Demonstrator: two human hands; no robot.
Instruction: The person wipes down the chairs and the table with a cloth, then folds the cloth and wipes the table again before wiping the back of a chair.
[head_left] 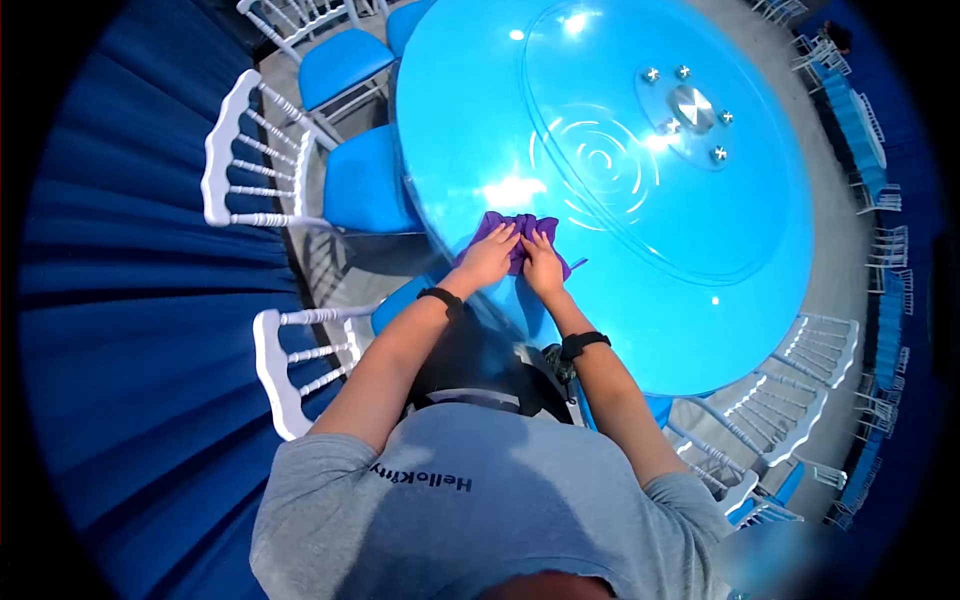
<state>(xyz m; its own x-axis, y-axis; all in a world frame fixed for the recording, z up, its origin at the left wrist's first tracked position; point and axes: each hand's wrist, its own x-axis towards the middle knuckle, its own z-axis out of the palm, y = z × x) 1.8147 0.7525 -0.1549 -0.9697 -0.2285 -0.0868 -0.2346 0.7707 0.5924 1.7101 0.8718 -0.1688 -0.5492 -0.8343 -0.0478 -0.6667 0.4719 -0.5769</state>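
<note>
A crumpled purple cloth (518, 222) lies near the edge of a glossy, round blue table (480, 110). My left hand (489, 256) presses on the cloth's left part, its fingers pointing up and to the right. Close beside it, my right hand (542, 262) rests on the cloth's right part. The fingers of both hands are bent onto the bunched fabric, and the fingertips nearly meet. A small strip of the cloth sticks out to the right of my right hand.
A clear turntable (640, 240) covers much of the table, with a round metal hub (692, 108) and several small fittings. White chairs with blue seats (365, 180) stand round the table. A dark blue curtain (150, 330) hangs at the left.
</note>
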